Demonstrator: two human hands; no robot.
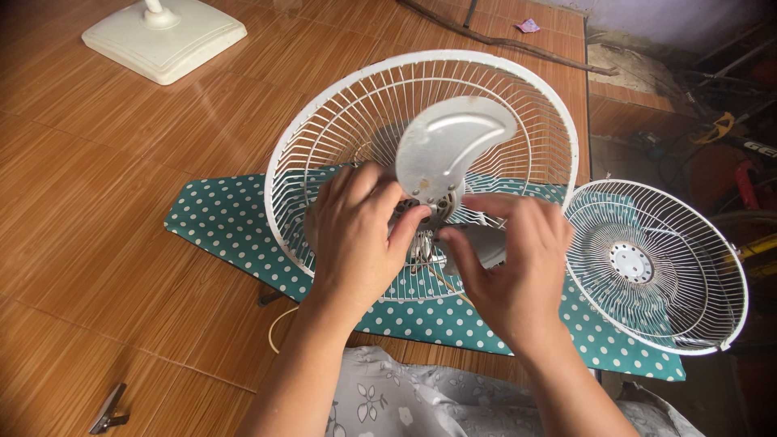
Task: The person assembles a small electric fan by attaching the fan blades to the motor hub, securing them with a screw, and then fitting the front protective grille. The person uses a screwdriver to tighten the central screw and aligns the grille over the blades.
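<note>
- Left hand (356,235) and right hand (518,271) clasp the grey fan blade (449,150) inside the white rear guard (324,121);
- front guard (655,267) lies at the polka-dot cloth's (218,218) right edge

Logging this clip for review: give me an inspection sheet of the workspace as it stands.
Surface: wood-pattern floor; teal polka-dot board lies on it.
Job's things: grey fan blade sits inside the rear wire guard on the board.
Clutter: front wire guard lies at the board's right end; white fan base far left; metal clip near left.
Hands: left hand and right hand both grip at the blade hub.
Cables: pale cord loops from under the board.
Surroundings: stick on the floor; dark tools at right, unclear.
</note>
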